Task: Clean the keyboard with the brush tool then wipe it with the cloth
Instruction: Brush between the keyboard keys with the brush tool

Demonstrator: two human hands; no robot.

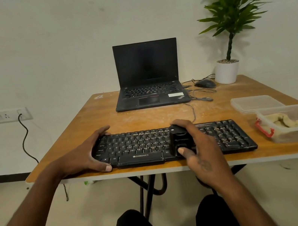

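Observation:
A black keyboard (142,147) lies along the near edge of the wooden table (144,116). My left hand (90,155) grips the keyboard's left end, fingers over the far edge and thumb on the near edge. My right hand (199,149) holds a black brush tool (180,139) upright on the keys right of the middle, thumb pressed on its near side. A beige cloth (291,120) lies crumpled in a clear plastic container (273,131) at the right.
An open black laptop (149,79) stands at the table's far side, with a mouse (205,84), cables and a potted plant (228,71) to its right. The container's lid (255,103) lies behind it. A wall socket (7,116) is at the left.

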